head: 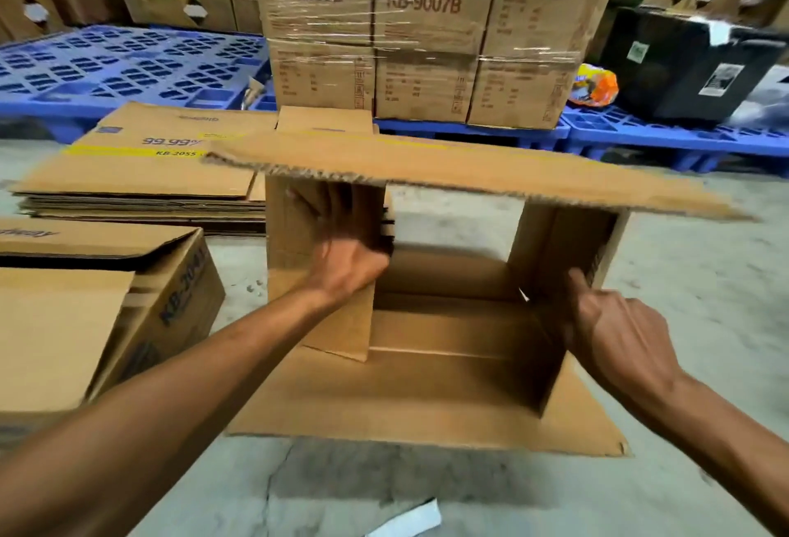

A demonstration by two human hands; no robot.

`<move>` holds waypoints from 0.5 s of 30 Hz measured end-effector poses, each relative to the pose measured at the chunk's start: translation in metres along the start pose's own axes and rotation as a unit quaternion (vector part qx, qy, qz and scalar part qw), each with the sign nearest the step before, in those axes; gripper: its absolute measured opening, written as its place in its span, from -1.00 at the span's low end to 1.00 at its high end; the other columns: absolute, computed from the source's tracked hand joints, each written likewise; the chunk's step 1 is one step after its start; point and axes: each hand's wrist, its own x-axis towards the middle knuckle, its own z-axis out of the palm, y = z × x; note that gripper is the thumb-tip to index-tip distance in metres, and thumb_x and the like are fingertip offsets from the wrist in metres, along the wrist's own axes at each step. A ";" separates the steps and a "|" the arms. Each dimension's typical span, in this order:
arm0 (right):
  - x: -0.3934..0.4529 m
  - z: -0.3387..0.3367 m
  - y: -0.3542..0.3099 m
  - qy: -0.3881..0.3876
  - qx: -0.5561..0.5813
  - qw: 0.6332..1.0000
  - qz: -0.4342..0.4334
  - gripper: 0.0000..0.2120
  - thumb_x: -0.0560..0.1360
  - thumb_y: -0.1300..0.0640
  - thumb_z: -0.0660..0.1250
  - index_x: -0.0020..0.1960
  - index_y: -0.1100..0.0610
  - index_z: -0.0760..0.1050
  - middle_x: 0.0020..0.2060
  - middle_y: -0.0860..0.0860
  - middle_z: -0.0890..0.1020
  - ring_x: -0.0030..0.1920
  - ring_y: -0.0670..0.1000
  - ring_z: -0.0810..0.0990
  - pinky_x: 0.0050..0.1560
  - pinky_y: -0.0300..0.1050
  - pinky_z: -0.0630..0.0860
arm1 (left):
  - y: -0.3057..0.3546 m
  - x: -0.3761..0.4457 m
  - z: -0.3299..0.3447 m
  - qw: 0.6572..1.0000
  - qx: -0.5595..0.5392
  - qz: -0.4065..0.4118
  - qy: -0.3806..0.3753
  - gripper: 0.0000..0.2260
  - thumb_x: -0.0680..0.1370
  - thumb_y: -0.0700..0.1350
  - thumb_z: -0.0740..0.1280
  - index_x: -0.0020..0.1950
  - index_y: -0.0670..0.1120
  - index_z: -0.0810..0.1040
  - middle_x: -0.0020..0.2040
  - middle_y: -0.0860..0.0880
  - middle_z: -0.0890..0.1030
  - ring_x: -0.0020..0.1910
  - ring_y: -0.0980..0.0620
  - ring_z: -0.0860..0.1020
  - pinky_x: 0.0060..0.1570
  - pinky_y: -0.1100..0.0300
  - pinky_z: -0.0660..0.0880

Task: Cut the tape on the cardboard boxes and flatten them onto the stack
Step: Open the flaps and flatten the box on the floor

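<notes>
An opened brown cardboard box lies on its side on the concrete floor, its open end facing me. Its top flap sticks out level toward me and its bottom flap lies flat on the floor. My left hand grips the box's left side flap, fingers wrapped around its edge. My right hand presses on the right side flap, with a small white blade tip showing by the thumb. A stack of flattened boxes lies on the floor behind the box, to the left.
Another taped box sits at my left. Blue plastic pallets line the back, one carrying shrink-wrapped cartons. A black box and an orange bag sit at the right. A white strip of tape lies near my feet.
</notes>
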 end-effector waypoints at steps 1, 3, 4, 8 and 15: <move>0.005 0.001 0.004 0.007 0.006 1.000 0.012 -0.48 0.37 0.32 0.37 0.31 0.26 0.39 -0.53 -0.01 0.23 -0.52 0.09 0.26 -0.50 -0.23 -0.02 | 0.005 0.000 -0.001 0.999 0.011 0.013 0.036 -0.87 0.46 -0.17 0.40 -0.23 -0.12 0.47 -0.31 -0.02 0.47 -0.30 0.04 0.48 -0.32 0.28 0.42; 0.022 -0.004 0.010 0.023 0.013 0.999 0.036 -0.34 0.49 0.25 0.27 0.52 0.17 0.07 -0.38 0.07 0.35 -0.41 0.12 0.35 -0.45 -0.12 0.18 | 0.009 -0.006 -0.012 0.994 0.035 0.030 0.103 -0.64 0.44 -0.17 0.43 0.18 -0.17 0.42 0.03 -0.10 0.46 0.07 -0.02 0.46 0.02 0.20 0.46; 0.028 -0.004 0.012 0.021 0.028 0.998 0.053 -0.25 0.50 0.23 0.26 0.55 0.11 -0.09 -0.26 0.14 0.39 -0.37 0.13 0.37 -0.40 -0.07 0.25 | 0.011 -0.015 -0.019 0.992 0.023 0.038 0.121 -0.44 0.45 -0.19 0.42 0.39 -0.15 0.28 0.26 -0.14 0.37 0.28 -0.05 0.35 0.26 0.17 0.35; 0.036 0.010 0.014 0.070 0.145 0.986 0.046 0.13 0.38 0.37 0.39 0.49 -0.09 -0.43 0.38 0.35 0.22 -0.45 0.12 0.38 -0.51 -0.15 0.26 | -0.017 -0.040 -0.041 0.954 -0.206 -0.017 0.216 -0.32 0.49 -0.29 0.26 0.54 0.04 0.07 0.49 -0.03 0.27 0.41 -0.02 0.33 0.38 0.00 0.32; 0.010 0.033 0.018 0.131 0.409 0.887 0.167 -0.20 0.40 0.42 0.32 0.50 -0.07 0.14 0.29 0.16 0.53 0.10 0.20 0.59 0.07 0.21 0.56 | -0.060 -0.058 -0.047 0.822 -0.486 -0.230 0.186 -0.60 0.45 0.17 0.30 0.16 -0.06 0.47 0.08 -0.14 0.63 0.06 -0.16 0.59 0.15 -0.13 0.48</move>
